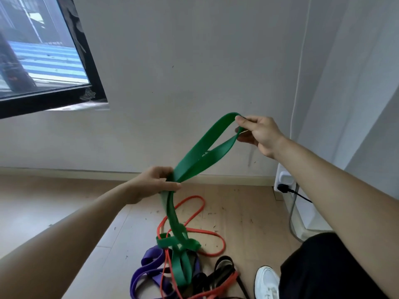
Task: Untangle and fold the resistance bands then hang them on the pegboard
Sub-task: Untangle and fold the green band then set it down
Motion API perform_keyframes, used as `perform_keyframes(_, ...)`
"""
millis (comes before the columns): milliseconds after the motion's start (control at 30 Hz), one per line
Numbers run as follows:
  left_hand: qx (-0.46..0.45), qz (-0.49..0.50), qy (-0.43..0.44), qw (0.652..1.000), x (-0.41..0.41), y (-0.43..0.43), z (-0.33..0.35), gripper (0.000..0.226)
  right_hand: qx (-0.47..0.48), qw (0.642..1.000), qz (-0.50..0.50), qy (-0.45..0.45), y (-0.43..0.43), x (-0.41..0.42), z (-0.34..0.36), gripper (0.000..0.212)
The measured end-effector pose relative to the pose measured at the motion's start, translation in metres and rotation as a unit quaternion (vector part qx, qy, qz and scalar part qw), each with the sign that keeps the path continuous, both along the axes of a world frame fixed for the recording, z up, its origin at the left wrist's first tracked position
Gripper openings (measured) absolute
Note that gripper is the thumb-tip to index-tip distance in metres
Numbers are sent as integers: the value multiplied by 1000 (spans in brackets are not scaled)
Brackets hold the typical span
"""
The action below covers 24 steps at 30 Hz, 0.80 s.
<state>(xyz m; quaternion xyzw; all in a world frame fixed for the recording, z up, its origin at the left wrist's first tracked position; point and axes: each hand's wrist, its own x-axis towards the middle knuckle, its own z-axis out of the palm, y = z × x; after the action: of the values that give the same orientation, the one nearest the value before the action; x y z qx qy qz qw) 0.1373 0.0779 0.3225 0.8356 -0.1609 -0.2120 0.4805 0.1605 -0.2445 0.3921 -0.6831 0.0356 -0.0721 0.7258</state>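
Note:
A wide green resistance band [199,152] is lifted off the floor. My right hand [258,133] pinches its top loop at the upper right. My left hand [155,183] grips both strands lower down, near the middle of the view. Below my left hand the green band hangs down into a tangle on the floor, knotted with a thin red band [195,214], a purple band [149,266] and a black band [222,270]. No pegboard is in view.
A white wall fills the background, with a dark-framed window [43,61] at the upper left. A white power strip with a black plug [284,186] stands by the skirting at the right. My white shoe [266,281] and dark trouser leg are at the bottom right.

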Motion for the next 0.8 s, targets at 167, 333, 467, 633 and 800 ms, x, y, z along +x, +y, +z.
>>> perform_keyframes(167, 50, 38, -84, 994, 0, 1, -5, 13, -23, 999, 20, -19, 6, -8, 5, 20)
perform_keyframes(333, 50, 80, -161, 983, 8, 0, -1, 14, 93, 996, 6, 2, 9, -8, 13, 15)
perform_keyframes(467, -42, 42, -39, 997, 1, -3, 8, 27, 159, 986, -29, 36, 3, -4, 15, 9)
perform_keyframes(633, -82, 22, 19, 996, -8, -11, 18, 40, 180, 978, -81, 69, 0, -1, 8, 14)
perform_keyframes(800, -70, -5, -16, 997, -11, -20, 21, 32, 179, 974, -123, 62, 0, 0, 9, 23)
